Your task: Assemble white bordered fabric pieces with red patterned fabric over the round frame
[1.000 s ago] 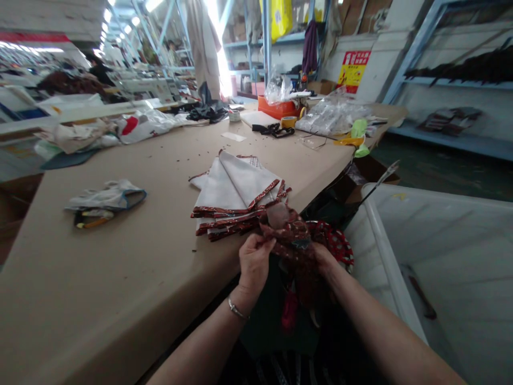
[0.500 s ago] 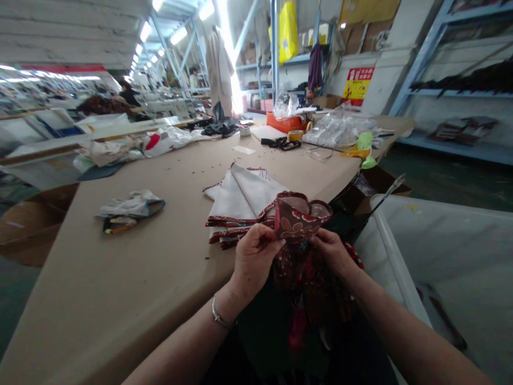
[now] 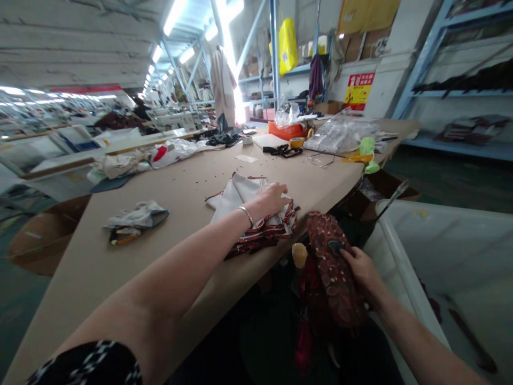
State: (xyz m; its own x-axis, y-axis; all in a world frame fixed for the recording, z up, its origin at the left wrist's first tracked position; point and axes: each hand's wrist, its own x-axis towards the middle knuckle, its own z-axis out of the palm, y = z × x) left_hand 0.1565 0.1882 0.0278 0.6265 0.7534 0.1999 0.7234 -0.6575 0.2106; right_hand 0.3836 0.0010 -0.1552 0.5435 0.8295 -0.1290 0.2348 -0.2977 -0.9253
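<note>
My left hand [image 3: 271, 197] lies flat, fingers spread, on top of a stack of white cloth pieces with red patterned edges [image 3: 240, 203] near the front edge of the brown table [image 3: 160, 176]. My right hand [image 3: 360, 270] is below the table edge, closed on a bundle of dark red flowered fabric [image 3: 332, 267] that hangs down toward my lap. A small tan knob [image 3: 298, 254] shows just left of that bundle.
A crumpled white and blue cloth [image 3: 136, 218] lies at the left of the table. An orange box [image 3: 285, 130], tape roll [image 3: 296, 142], plastic bags [image 3: 340, 133] and green items [image 3: 366, 147] sit at the far end. A white bin [image 3: 441, 256] stands right of me.
My left hand let go of the flowered fabric and moved forward onto the stack of cloth pieces. My right hand lowered the fabric below the table edge.
</note>
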